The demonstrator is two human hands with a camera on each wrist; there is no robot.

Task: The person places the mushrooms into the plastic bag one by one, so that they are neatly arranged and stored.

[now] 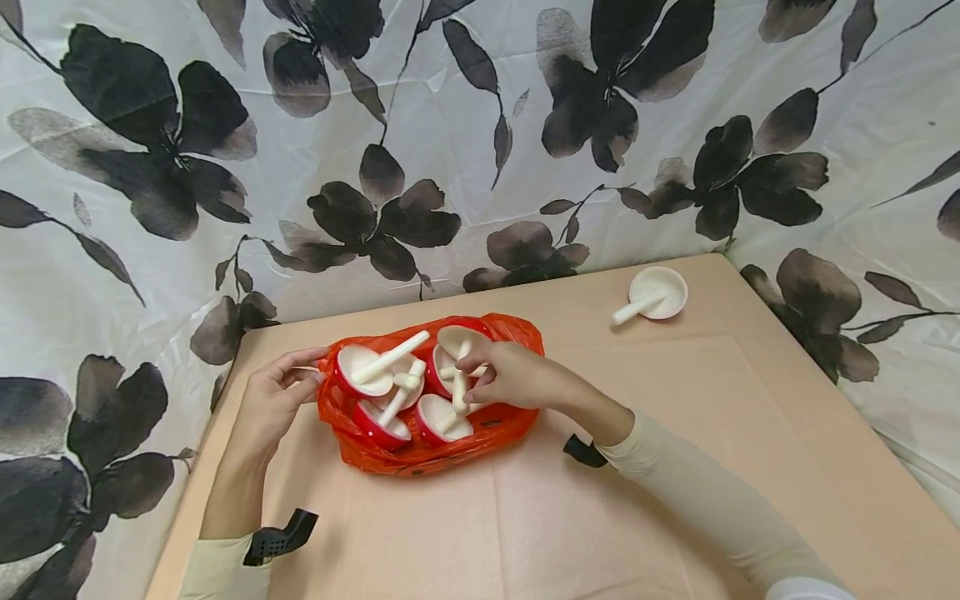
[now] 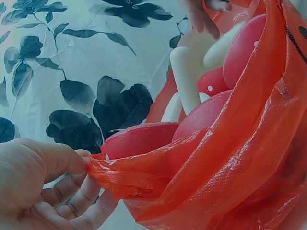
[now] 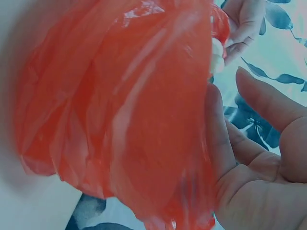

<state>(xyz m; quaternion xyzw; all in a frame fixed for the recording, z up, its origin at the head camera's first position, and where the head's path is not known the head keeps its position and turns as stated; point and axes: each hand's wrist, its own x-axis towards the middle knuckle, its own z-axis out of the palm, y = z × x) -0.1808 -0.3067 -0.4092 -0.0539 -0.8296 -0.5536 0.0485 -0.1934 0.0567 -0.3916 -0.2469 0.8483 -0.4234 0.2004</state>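
Note:
An orange-red plastic bag (image 1: 375, 460) lies on the table with its mouth open. Inside are several toy mushrooms (image 1: 442, 419) with red, white-dotted caps and white stems, mostly stems up. At the bag's left end my left hand (image 1: 281, 400) pinches the rim between thumb and fingers, as the left wrist view also shows beside the red caps (image 2: 206, 115). Over the bag's right part is my right hand (image 1: 517, 375), fingers near a mushroom stem. In the right wrist view its thumb (image 3: 264, 98) stands apart from the fingers, with nothing visible between them.
One separate mushroom (image 1: 660, 292) lies cap down near the back right corner of the tan table (image 1: 600, 525). A white curtain with dark flowers (image 1: 465, 150) hangs behind and beside the table. Black straps (image 1: 281, 537) are around both wrists.

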